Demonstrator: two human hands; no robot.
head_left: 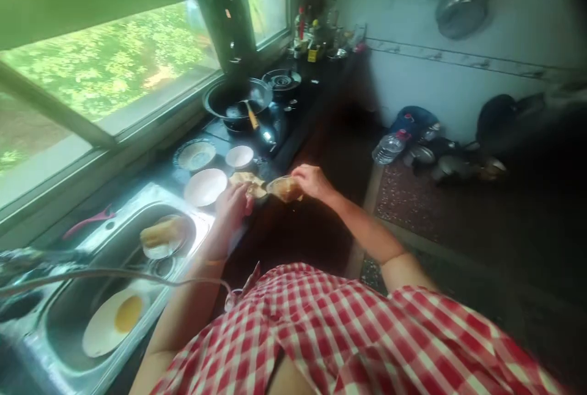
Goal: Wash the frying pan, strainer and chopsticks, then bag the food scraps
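Note:
My left hand (233,205) is closed on a pale, crumpled piece of food (247,182), perhaps flatbread, at the counter's front edge. Just to its right, my right hand (312,180) grips a small glass bowl (283,188) with brownish contents, tilted toward the food. Both hands hover over the dark counter, next to a plain white plate (205,187). My red and white checked shirt (348,334) fills the bottom of the view.
A steel sink (68,315) at lower left holds a plate with yellow residue (114,321) and a bowl (162,237). Beyond the hands lie a patterned plate (196,155), a small bowl (239,156), a black pan (237,100) on the stove. Pots and a bottle (389,147) sit on the floor.

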